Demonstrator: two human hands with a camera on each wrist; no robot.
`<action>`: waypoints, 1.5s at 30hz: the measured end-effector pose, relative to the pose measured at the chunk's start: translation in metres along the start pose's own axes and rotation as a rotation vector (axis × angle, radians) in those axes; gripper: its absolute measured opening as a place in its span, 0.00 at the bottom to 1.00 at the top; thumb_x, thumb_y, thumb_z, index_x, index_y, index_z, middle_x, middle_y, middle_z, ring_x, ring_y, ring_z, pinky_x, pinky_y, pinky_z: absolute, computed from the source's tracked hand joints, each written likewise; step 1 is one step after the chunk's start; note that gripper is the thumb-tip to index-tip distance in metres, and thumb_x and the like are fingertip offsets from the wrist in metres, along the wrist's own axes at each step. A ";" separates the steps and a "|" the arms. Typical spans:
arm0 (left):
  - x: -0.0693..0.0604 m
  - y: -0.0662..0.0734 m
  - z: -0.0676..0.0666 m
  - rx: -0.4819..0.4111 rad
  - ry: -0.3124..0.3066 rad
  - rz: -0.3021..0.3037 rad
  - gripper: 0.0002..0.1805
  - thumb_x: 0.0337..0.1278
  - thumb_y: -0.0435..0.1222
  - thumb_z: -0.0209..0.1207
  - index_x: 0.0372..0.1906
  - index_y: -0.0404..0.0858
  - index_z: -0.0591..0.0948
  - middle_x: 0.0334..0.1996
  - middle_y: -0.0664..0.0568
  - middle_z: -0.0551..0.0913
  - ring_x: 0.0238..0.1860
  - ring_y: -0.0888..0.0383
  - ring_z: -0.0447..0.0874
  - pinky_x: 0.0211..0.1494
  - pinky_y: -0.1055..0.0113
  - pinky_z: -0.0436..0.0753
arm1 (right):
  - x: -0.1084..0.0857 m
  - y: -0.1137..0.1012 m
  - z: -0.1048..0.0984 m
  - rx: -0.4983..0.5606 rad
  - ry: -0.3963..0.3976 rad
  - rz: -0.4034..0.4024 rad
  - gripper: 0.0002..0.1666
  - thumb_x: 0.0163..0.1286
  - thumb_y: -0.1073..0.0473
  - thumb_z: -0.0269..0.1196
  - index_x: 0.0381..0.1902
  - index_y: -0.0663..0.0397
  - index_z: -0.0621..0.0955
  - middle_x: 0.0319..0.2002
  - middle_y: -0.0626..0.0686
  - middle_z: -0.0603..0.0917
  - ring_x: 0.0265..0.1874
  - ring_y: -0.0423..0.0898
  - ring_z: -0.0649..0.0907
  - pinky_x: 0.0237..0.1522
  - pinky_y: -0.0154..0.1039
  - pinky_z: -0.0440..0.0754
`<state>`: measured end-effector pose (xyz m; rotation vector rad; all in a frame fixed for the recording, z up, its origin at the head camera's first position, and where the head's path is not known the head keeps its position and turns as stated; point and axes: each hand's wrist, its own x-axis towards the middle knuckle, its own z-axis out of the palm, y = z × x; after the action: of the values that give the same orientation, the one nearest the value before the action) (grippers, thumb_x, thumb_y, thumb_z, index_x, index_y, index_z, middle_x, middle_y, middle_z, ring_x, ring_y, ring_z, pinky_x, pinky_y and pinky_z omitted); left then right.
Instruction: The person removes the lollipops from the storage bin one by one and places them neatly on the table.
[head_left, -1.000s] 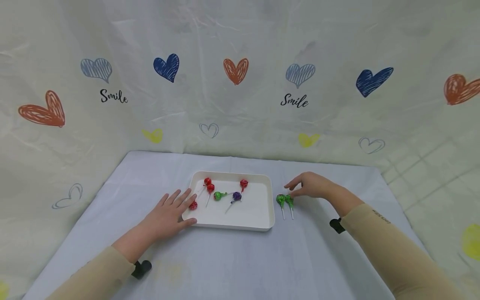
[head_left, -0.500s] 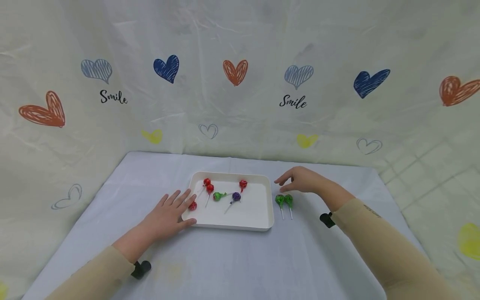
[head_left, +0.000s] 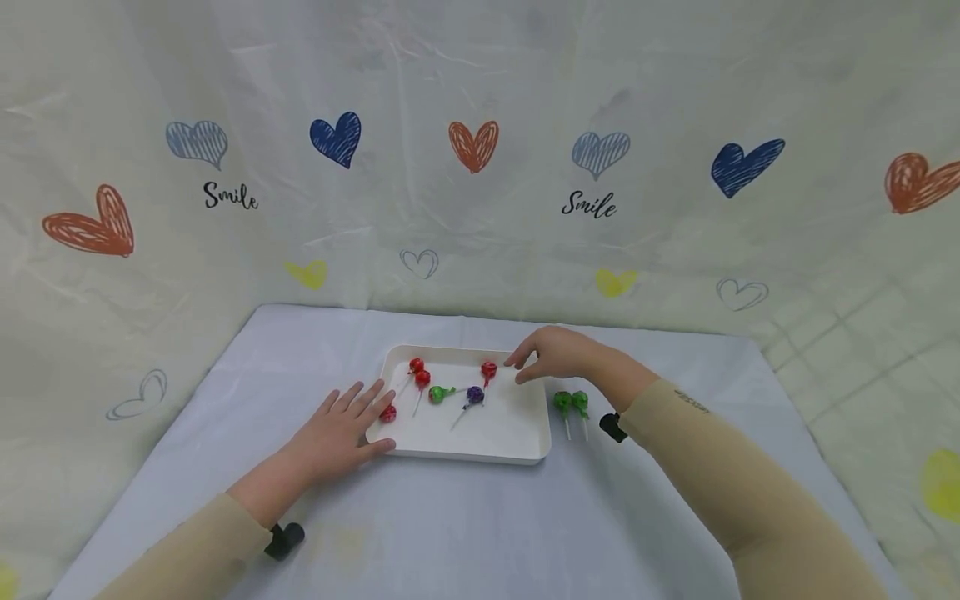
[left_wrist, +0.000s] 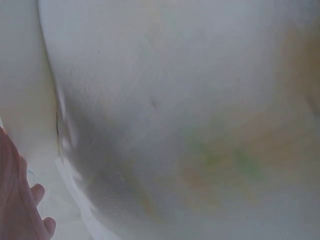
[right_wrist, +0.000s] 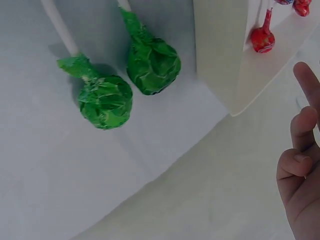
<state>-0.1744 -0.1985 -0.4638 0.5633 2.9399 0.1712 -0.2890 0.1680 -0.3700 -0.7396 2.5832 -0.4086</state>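
My left hand rests with spread fingers at the left edge of a white tray, close to a red lollipop. Over the tray's right side hovers my right hand, fingers apart and holding nothing. Its fingertips are near another red lollipop. A purple lollipop, a green lollipop and two more red ones lie inside the tray. Right of the tray, two green lollipops lie side by side on the cloth, sticks toward me. The left wrist view mostly shows white cloth.
A white cloth covers the table. Behind it hangs a pale curtain printed with hearts and the word Smile. The tray has a raised rim.
My right hand has moved left, from the two green lollipops to above the tray's right side. Those lollipops stay where they were. The left hand has kept its place.
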 end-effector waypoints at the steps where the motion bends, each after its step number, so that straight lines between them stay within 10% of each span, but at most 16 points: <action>1: 0.000 0.000 0.001 -0.002 0.000 -0.002 0.50 0.59 0.69 0.50 0.80 0.50 0.53 0.80 0.50 0.47 0.78 0.41 0.42 0.75 0.37 0.43 | 0.003 -0.004 0.000 -0.009 -0.006 -0.002 0.21 0.63 0.48 0.71 0.54 0.40 0.86 0.45 0.40 0.87 0.54 0.47 0.81 0.54 0.46 0.81; 27: 0.000 0.001 -0.001 0.030 0.004 0.005 0.50 0.59 0.71 0.48 0.80 0.50 0.53 0.80 0.50 0.48 0.78 0.41 0.43 0.76 0.38 0.43 | 0.049 -0.051 0.034 -0.328 -0.091 -0.098 0.17 0.64 0.49 0.71 0.52 0.36 0.87 0.37 0.36 0.84 0.38 0.35 0.79 0.47 0.36 0.78; 45: 0.000 0.000 0.000 0.027 0.015 0.008 0.50 0.59 0.71 0.48 0.80 0.50 0.53 0.80 0.50 0.48 0.78 0.41 0.43 0.75 0.37 0.44 | 0.050 -0.049 0.046 -0.293 -0.132 -0.128 0.13 0.65 0.53 0.70 0.48 0.35 0.89 0.42 0.36 0.87 0.42 0.36 0.80 0.55 0.40 0.79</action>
<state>-0.1740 -0.1989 -0.4637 0.5803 2.9590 0.1378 -0.2846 0.0924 -0.4071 -1.0000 2.5052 -0.0150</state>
